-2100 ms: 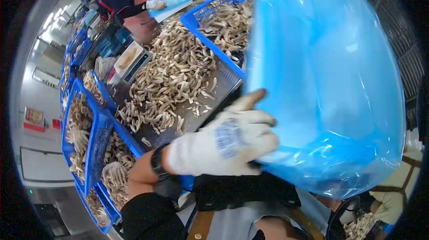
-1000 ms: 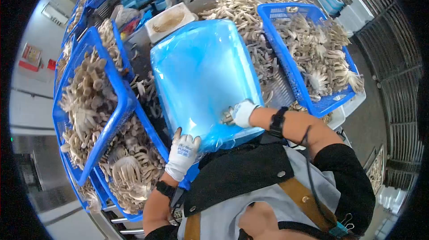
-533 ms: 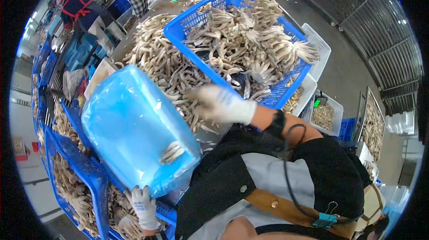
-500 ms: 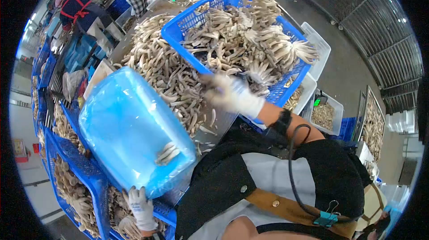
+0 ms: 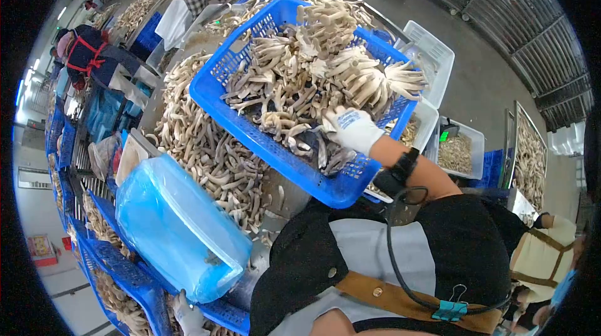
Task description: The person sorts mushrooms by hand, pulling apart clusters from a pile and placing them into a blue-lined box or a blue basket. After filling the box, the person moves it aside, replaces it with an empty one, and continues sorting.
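Observation:
Inside the blue plastic basket (image 5: pixel 275 170), my gloved right hand (image 5: pixel 354 129) has its fingers curled down on some oyster mushrooms (image 5: pixel 328 148); its fingertips are partly hidden among them. Big clusters of mushrooms (image 5: pixel 375 76) heap up around the hand and at the basket's far side. At the bottom edge of the view, my gloved left hand (image 5: pixel 188 317) points its fingers up at the lower end of a clear blue plastic bag (image 5: pixel 169 217). Only part of that hand shows. The bag stands spread in a box shape, its inside mostly bare.
Loose mushrooms (image 5: pixel 206 154) cover the metal table between bag and basket. Blue crates (image 5: pixel 125 279) of mushrooms line the left side. White bins (image 5: pixel 460 151) stand at the right, one by a green-lit display. Co-workers in aprons (image 5: pixel 91 54) work at the far left.
My right hand has gone from over the loose pile by the basket's rim into the basket. The basket sits nearer my body. The pale mushrooms seen in the bag no longer show clearly.

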A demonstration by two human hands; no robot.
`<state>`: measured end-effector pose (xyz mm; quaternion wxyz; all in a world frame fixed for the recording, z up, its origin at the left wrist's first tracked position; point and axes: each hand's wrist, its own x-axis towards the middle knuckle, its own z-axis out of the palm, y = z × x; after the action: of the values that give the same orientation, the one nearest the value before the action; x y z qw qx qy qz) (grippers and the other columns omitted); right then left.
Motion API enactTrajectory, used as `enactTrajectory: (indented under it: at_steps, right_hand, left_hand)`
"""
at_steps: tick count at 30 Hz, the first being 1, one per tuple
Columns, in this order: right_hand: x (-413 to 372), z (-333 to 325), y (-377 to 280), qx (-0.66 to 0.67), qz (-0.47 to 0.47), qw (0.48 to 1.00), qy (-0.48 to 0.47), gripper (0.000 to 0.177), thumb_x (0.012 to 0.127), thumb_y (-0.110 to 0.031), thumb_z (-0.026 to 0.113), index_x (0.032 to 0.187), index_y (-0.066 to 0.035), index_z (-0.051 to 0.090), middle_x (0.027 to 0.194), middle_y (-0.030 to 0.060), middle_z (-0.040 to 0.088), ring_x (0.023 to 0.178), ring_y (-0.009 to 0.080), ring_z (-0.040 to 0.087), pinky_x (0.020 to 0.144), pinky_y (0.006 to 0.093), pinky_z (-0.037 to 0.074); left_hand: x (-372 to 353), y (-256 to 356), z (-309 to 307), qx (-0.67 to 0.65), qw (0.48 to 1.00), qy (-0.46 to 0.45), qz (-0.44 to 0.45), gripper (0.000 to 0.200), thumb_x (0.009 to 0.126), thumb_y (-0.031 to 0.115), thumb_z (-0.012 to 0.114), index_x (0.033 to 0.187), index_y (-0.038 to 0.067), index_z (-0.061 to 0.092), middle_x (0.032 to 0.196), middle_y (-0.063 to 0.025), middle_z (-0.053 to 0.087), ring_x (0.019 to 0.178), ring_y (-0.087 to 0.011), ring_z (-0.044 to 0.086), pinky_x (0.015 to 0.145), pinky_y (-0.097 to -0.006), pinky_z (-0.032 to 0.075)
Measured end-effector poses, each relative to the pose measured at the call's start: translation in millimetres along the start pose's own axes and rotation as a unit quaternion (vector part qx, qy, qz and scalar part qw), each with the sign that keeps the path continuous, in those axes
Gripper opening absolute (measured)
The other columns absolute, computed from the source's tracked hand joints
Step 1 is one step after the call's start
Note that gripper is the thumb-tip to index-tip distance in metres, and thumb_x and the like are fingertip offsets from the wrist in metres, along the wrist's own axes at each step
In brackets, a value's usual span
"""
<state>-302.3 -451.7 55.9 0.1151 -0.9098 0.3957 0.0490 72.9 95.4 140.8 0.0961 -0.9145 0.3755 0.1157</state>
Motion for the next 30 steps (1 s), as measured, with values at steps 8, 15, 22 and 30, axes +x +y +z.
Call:
enactTrajectory:
  at_steps: [8,15,22,30]
  right_hand:
    - [17,-60,137,0.026,0.121,0.981,0.146,0.041,0.094,-0.037,0.049,0.107,0.002,0.057,0.099,0.0238,0.065,0.093,0.0417,0.062,0.081,0.0464,0.049]
    - [26,-62,143,0.084,0.105,0.988,-0.078,0.072,0.090,-0.054,0.052,0.133,0.003,0.041,0.122,0.0290,0.057,0.114,0.0421,0.055,0.097,0.0428,0.043]
    - [36,-52,156,0.373,-0.051,0.924,-0.067,0.081,0.089,-0.031,0.068,0.147,0.001,0.022,0.144,0.0190,0.040,0.133,0.0283,0.040,0.111,0.0342,0.032]
    - [16,-75,96,0.444,-0.112,0.877,-0.148,0.076,0.088,-0.024,0.066,0.147,0.000,0.025,0.146,0.0171,0.037,0.134,0.0239,0.036,0.110,0.0348,0.031]
  left_hand:
    - [37,164,-71,-0.335,0.937,0.089,0.044,0.050,0.082,0.000,0.059,0.131,-0.003,0.047,0.131,-0.0238,0.051,0.122,-0.0376,0.049,0.105,-0.0409,0.036]
    - [93,269,-71,-0.196,0.913,0.001,0.359,0.045,0.078,0.010,0.065,0.122,0.001,0.056,0.122,-0.0197,0.057,0.113,-0.0383,0.053,0.098,-0.0430,0.041]
    - [102,291,-59,-0.241,0.889,-0.030,0.389,0.046,0.077,0.012,0.066,0.121,0.001,0.056,0.120,-0.0193,0.058,0.113,-0.0376,0.054,0.097,-0.0436,0.042]
    - [94,277,-39,-0.281,0.885,-0.011,0.372,0.046,0.078,0.012,0.066,0.121,-0.001,0.056,0.118,-0.0203,0.059,0.110,-0.0381,0.056,0.096,-0.0417,0.044]
